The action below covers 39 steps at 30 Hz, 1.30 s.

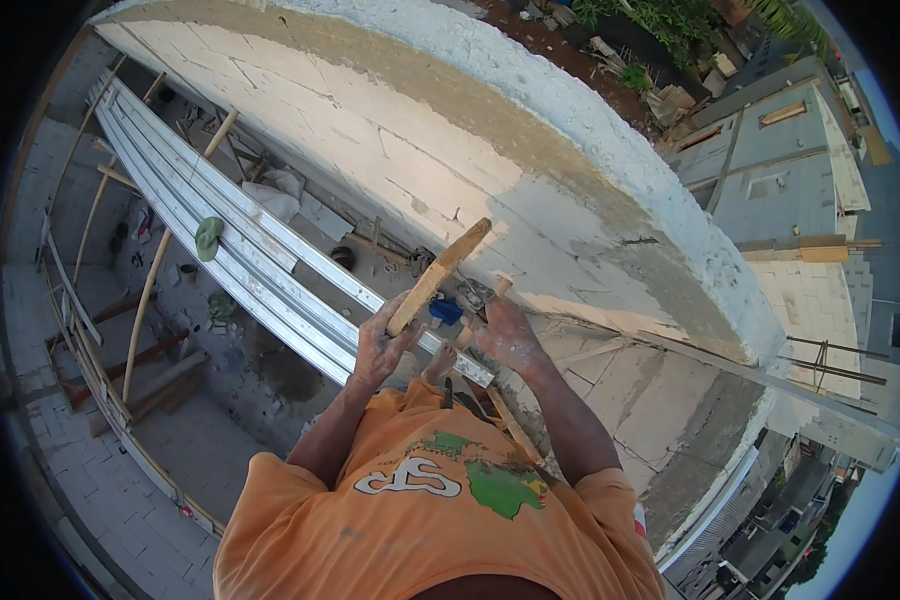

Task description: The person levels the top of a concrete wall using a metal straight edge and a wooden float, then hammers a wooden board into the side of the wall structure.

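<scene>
My left hand (378, 348) is closed around the lower end of a short wooden board (442, 274), which slants up and away to the right. My right hand (507, 332), dusty with pale powder, is closed on a tool with a light wooden handle (502, 286). The handle's end shows above the fingers. Grey metal shows beside that hand, but I cannot tell what kind of tool it is. Both hands are in front of my chest, a short gap apart. Just beyond them, lower down, is a blue object (445, 311).
Long metal channels (240, 270) run from the far left toward me, with a green cap (208, 238) on them. A block wall (400, 150) with a rough mortared top curves across the front and right. Wooden poles (148, 300) stand left above a lower, cluttered floor (270, 375).
</scene>
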Tool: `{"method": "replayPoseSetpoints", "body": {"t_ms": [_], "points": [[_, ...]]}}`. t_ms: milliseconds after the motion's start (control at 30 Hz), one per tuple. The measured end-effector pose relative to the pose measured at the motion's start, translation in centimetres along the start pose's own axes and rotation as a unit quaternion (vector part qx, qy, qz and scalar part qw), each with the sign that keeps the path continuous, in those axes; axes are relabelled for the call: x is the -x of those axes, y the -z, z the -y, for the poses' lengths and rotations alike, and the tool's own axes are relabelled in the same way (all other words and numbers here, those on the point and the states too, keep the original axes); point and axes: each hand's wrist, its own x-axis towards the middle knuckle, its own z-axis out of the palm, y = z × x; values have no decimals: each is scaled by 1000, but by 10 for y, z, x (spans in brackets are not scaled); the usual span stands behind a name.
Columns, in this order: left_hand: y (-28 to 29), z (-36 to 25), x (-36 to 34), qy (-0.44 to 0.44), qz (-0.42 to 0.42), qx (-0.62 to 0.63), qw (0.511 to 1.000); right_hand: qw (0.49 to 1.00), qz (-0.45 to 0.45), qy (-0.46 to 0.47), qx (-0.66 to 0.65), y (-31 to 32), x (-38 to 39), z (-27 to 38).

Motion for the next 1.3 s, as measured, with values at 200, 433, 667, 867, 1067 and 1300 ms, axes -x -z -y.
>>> {"method": "replayPoseSetpoints", "body": {"t_ms": [200, 433, 667, 867, 1067, 1300], "points": [[-1, 11, 1, 57, 33, 55, 996, 999, -16, -14, -27, -11, 13, -4], [-17, 80, 10, 59, 106, 15, 993, 992, -18, -99, -82, -17, 20, 25], [-1, 82, 10, 23, 155, -122, 980, 997, 3, -53, -54, -23, 20, 39], [50, 14, 17, 173, 51, 324, 929, 998, 34, -32, 37, -27, 20, 21], [55, -27, 13, 129, 56, 206, 968, 995, 65, -4, 77, -54, 21, 13], [27, 5, 19, 158, 50, 22, 986, 976, 172, -93, 101, -56, 33, 23]]}}
